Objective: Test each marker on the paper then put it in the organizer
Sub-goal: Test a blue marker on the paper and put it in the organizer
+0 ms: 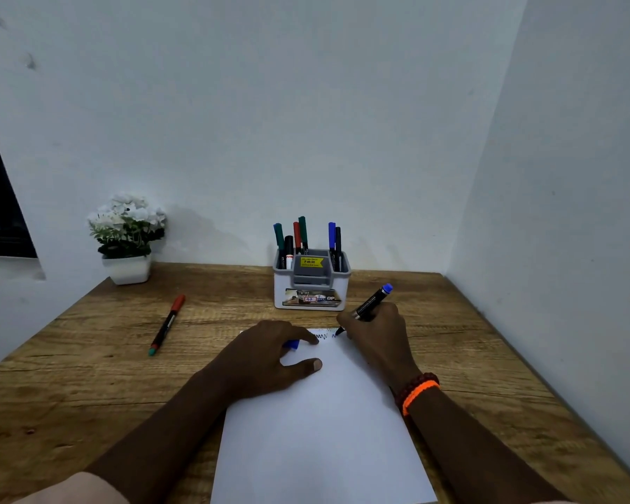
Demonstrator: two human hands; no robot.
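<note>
A wooden desk is set into a corner of pale walls, with the organizer standing at its back edge. The paper lies in front of the organizer, and a blue marker is gripped by the curled fingers of the right hand, just in front of the organizer's right corner. The marker's tip is pressed to the paper's far edge beside a row of scribbles; its long axis slopes up and back toward the organizer's right side. A blue cap is pinched in the left hand, which rests on the paper, front-left of the organizer. The cap is thus just left of the tip, so capping seems a short move inward. A red marker lies well left of the organizer, nearer the left hand, seemingly untested. A potted plant stands farther left.
</note>
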